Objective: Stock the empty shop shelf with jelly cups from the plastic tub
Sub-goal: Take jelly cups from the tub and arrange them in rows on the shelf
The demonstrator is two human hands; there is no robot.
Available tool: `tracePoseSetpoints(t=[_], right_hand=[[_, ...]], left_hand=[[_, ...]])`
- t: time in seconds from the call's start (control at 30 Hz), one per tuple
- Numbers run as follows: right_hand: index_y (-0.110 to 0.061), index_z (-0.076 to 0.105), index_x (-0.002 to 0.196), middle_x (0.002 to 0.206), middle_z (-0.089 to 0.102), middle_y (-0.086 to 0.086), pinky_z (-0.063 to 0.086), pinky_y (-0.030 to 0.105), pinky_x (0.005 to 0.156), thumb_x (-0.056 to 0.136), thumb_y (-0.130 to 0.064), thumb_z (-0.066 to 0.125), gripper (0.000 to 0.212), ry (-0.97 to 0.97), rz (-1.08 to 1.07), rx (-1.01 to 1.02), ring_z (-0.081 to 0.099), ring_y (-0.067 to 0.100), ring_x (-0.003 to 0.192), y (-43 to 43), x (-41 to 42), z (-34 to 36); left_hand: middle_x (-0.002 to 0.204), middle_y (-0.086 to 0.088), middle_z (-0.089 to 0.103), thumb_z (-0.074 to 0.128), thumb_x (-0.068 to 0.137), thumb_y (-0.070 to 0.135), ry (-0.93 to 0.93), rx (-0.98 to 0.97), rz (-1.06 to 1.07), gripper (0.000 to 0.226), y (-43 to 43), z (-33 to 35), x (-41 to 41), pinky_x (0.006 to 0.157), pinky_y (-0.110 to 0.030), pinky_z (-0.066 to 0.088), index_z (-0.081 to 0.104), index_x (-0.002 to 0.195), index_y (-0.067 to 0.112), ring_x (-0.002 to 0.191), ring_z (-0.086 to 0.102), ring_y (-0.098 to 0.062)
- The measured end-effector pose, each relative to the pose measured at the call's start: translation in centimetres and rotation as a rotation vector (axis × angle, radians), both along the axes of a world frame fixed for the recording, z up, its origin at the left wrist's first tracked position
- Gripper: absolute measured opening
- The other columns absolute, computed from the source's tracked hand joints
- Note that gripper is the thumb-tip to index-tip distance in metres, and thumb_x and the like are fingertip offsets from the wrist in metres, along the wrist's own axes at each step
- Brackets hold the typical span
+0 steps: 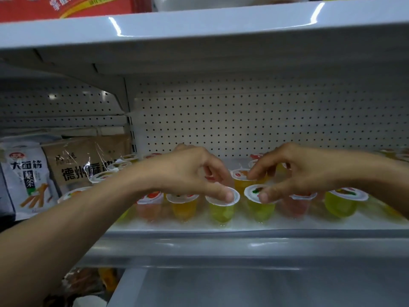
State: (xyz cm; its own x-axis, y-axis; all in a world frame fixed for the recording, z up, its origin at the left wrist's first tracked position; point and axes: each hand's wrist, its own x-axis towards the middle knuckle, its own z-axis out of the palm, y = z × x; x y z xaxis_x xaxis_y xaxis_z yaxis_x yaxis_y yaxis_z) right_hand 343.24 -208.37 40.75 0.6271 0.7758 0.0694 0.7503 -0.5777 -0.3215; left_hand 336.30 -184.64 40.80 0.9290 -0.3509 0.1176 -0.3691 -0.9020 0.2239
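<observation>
Shelf (pixel 221 247): painted metal, glossy, smooth. Back panel (pixel 243 120): perforated, matt. Jelly cups (pixel 222 209): clear plastic w/ white film lids. Snack bags (pixel 86 160), left of frame: glossy plastic.
</observation>
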Motion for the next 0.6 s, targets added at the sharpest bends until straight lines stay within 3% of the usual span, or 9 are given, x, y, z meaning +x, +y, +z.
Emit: tracePoseSetpoints(t=[0.1,0.23,0.33,0.37,0.47,0.5,0.53,0.6], right_hand=[[-0.045,0.063,0.111,0.109,0.062,-0.026,0.052,0.025,0.087,0.066,-0.056,0.079,0.05,-0.043,-0.021,-0.06,0.056,-0.005,0.101,0.3,-0.4,-1.2],[-0.047,0.06,0.112,0.104,0.062,-0.027,0.051,0.019,0.078,0.068,-0.05,0.075,0.046,-0.145,-0.012,-0.044,0.059,-0.004,0.091,0.8,-0.9,-1.9],[-0.051,0.059,0.106,0.099,0.062,-0.028,0.059,0.04,0.069,0.064,-0.054,0.07,0.044,-0.089,-0.01,0.025,0.067,0.008,0.08,1.1,-1.0,-2.4],[-0.049,0.06,0.105,0.097,0.062,-0.028,0.059,0.04,0.068,0.065,-0.052,0.07,0.041,-0.096,-0.002,0.048,0.066,0.005,0.079,1.2,-1.0,-2.6],[-0.04,0.064,0.106,0.097,0.062,-0.022,0.053,0.018,0.062,0.076,-0.04,0.075,0.032,-0.145,-0.011,0.056,0.059,-0.012,0.071,1.4,-1.5,-2.5],[-0.038,0.063,0.107,0.1,0.062,-0.019,0.052,0.017,0.058,0.078,-0.038,0.074,0.031,-0.14,-0.017,0.051,0.058,-0.014,0.065,1.4,-1.6,-2.5],[-0.038,0.062,0.108,0.102,0.061,-0.018,0.055,0.023,0.058,0.079,-0.039,0.074,0.031,-0.124,-0.023,0.051,0.06,-0.011,0.063,1.4,-1.8,-2.5],[-0.044,0.06,0.108,0.105,0.06,-0.022,0.059,0.036,0.067,0.074,-0.052,0.071,0.037,-0.153,-0.017,0.044,0.064,-0.002,0.077,1.2,-1.7,-2.5]], left_hand=[[0.08,0.045,0.052,0.074,0.065,0.065,-0.103,0.089,0.022,0.049,-0.3,-1.2,-0.3,0.082,-0.007,0.022,0.067,0.11,0.045,0.089,0.032,0.034],[0.094,0.028,0.063,0.077,0.066,0.06,-0.154,0.123,0.019,0.05,-0.4,-1.9,-0.2,0.09,-0.024,0.027,0.066,0.112,0.044,0.091,0.043,0.019],[0.096,0.023,0.065,0.078,0.068,0.053,-0.18,0.136,0.032,0.046,-0.3,-2.1,-0.1,0.091,-0.027,0.026,0.066,0.111,0.042,0.089,0.047,0.015],[0.098,0.023,0.065,0.078,0.068,0.052,-0.181,0.145,0.044,0.046,-0.3,-2.1,-0.1,0.092,-0.026,0.025,0.065,0.111,0.043,0.091,0.046,0.014],[0.102,0.023,0.064,0.075,0.067,0.054,-0.202,0.199,0.07,0.048,-0.1,-2.1,0.1,0.098,-0.028,0.024,0.063,0.113,0.044,0.091,0.045,0.01],[0.102,0.023,0.064,0.075,0.067,0.055,-0.2,0.204,0.075,0.049,-0.1,-2.1,0.1,0.1,-0.029,0.024,0.063,0.113,0.044,0.09,0.044,0.011],[0.102,0.023,0.063,0.075,0.067,0.055,-0.195,0.206,0.078,0.049,-0.1,-2.1,0.2,0.1,-0.029,0.024,0.062,0.114,0.045,0.089,0.043,0.011],[0.103,0.024,0.061,0.073,0.068,0.058,-0.19,0.224,0.072,0.05,-0.1,-2.1,0.1,0.1,-0.029,0.024,0.061,0.115,0.046,0.09,0.043,0.009]])
